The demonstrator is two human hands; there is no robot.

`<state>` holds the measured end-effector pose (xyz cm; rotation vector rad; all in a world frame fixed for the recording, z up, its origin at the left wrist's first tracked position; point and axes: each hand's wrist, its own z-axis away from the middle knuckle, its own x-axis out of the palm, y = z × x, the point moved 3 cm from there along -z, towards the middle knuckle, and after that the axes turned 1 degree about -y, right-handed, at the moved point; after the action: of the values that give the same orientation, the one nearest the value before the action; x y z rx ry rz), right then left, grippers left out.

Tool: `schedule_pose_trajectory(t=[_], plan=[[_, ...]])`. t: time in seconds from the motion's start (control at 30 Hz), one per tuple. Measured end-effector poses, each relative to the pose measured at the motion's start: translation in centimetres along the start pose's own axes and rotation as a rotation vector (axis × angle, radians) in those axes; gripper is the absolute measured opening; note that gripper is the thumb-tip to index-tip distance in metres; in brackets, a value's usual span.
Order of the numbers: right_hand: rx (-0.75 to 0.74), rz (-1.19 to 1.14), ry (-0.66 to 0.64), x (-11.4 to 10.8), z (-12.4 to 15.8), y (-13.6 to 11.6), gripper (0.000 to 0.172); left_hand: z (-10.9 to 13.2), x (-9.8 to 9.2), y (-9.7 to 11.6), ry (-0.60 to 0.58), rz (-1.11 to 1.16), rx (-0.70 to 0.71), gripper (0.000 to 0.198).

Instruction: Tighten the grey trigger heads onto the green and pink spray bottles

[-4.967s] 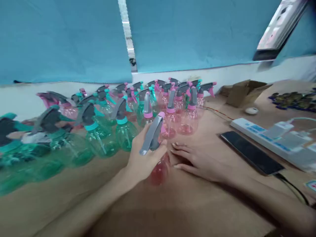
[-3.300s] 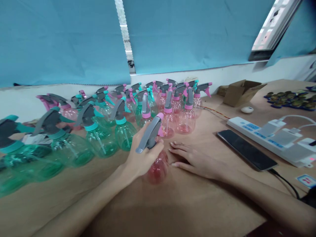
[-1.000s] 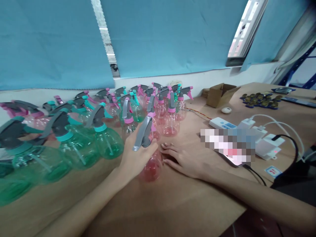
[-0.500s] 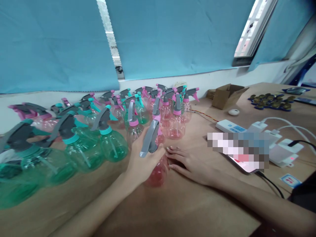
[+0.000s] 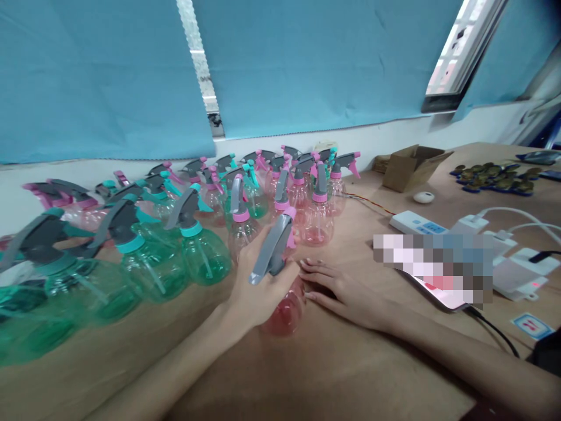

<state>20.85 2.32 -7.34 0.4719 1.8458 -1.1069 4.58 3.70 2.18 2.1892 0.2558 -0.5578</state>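
Note:
My left hand (image 5: 260, 289) is wrapped round the neck of a pink spray bottle (image 5: 284, 318) that rests on the table. The bottle's grey trigger head (image 5: 270, 248) sticks up above the hand, its pink nozzle facing away from me. Pink liquid shows in its round, clear body, and the hand covers the collar. Just right of this bottle, my right hand (image 5: 344, 292) lies flat on the table, fingers stretched toward it and holding nothing. Close behind my left hand stands another pink spray bottle (image 5: 240, 219). Left of it is a green spray bottle (image 5: 205, 257).
More green and pink spray bottles crowd the table's left and back. At right are a phone (image 5: 438, 286), a power strip (image 5: 418, 224) with chargers, and cables. An open cardboard box (image 5: 405, 171), a white oval object (image 5: 423, 197) and a brownish pile (image 5: 495, 177) stand farther back.
The view has shifted slightly, so the scene sits a little farther right. The held bottle's head has turned a little, showing more of its pink nozzle. My right hand still lies flat.

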Motion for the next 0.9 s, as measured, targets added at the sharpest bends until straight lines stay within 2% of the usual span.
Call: schedule_pose_trajectory(t=[0.3,0.5,0.7,0.9], plan=[[-0.002,0.005,0.005,0.1,0.0,0.2,0.05,-0.2,-0.2,0.5,-0.02,-0.057,0.046,0.02],[-0.002,-0.007,0.006,0.1,0.1,0.1,0.049,0.1,-0.1,-0.1,-0.041,-0.026,-0.002,0.017],[0.007,-0.043,-0.011,-0.2,0.2,-0.1,0.057,0.5,0.2,-0.6,-0.018,-0.008,-0.03,0.027],[-0.012,-0.042,0.003,-0.2,0.3,0.0,0.053,0.6,0.2,-0.5,0.002,-0.005,-0.047,0.027]])
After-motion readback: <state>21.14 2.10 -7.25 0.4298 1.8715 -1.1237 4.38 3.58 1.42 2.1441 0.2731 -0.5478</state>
